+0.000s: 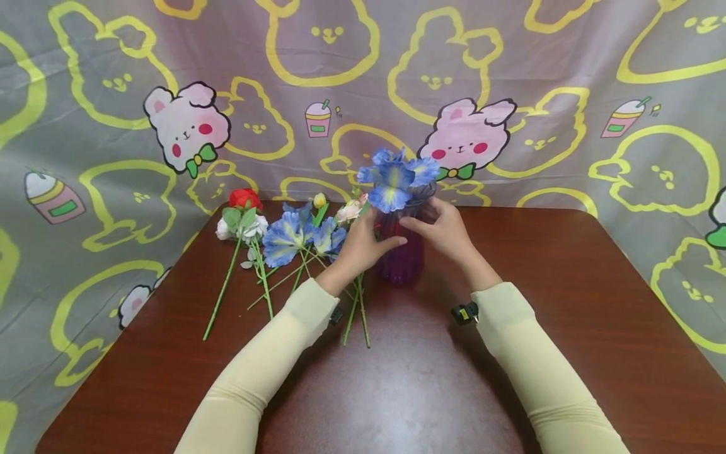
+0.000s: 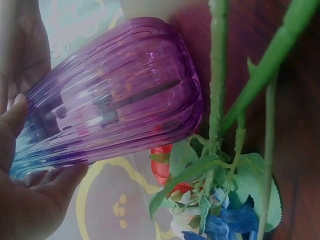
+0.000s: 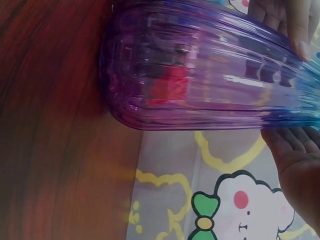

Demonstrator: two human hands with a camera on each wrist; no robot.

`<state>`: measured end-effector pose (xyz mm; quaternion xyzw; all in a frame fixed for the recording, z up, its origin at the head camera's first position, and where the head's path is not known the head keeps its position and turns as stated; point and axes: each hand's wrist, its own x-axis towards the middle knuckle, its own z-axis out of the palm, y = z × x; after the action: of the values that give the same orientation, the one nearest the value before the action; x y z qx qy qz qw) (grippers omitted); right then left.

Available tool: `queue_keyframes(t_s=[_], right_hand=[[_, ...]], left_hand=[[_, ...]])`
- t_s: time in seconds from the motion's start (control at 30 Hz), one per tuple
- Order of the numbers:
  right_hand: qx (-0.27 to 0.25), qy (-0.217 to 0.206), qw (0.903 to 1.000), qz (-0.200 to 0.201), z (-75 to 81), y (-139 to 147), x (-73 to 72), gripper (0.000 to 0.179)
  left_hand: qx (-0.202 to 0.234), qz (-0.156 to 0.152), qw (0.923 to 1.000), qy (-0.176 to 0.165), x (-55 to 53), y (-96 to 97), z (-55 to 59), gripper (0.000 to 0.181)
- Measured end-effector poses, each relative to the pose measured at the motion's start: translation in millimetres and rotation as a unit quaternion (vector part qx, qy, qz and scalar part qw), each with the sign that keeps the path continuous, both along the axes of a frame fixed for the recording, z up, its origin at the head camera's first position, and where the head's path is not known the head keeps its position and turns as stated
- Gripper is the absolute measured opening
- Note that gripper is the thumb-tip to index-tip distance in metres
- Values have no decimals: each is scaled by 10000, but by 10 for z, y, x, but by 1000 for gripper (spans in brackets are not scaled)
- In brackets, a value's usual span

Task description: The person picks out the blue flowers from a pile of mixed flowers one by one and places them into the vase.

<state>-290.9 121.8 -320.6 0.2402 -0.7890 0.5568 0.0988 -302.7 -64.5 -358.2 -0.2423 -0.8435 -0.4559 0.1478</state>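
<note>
A ribbed, see-through vase, purple below and bluish near its mouth, stands upright on the table. Over the mouth spreads a blue iris with yellow streaks; in the left wrist view a dark streak runs inside the vase, perhaps its stem. My left hand grips the vase's upper part from the left, thumb in front. From the other side my right hand holds the same part near the rim, its thumb also toward me. Both hands show at the vase's narrower end in the right wrist view.
Left of the vase lie loose artificial flowers: a red rose, white blooms, more blue irises and a pale pink flower. Their green stems point toward me. A patterned cloth hangs behind the brown table.
</note>
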Motion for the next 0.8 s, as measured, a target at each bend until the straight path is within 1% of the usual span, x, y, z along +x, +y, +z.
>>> queue_keyframes(t_s=[0.13, 0.23, 0.37, 0.53, 0.8], right_hand=[[-136, 84, 9999, -18, -177, 27, -161, 51], [-173, 126, 9997, -117, -304, 49, -288, 51], [-150, 120, 9995, -248, -342, 56, -301, 51], [-96, 150, 9994, -282, -362, 61, -296, 50], [-50, 200, 9995, -256, -311, 14, -232, 46]], left_hand=[[-53, -2, 10000, 10, 6, -5, 2, 73], [-68, -23, 10000, 8, 0, -8, 4, 73], [-40, -34, 10000, -24, -6, -1, 8, 73], [-63, -9, 9999, -78, -7, 8, 21, 70], [-130, 50, 9997, -191, 6, -18, 21, 69]])
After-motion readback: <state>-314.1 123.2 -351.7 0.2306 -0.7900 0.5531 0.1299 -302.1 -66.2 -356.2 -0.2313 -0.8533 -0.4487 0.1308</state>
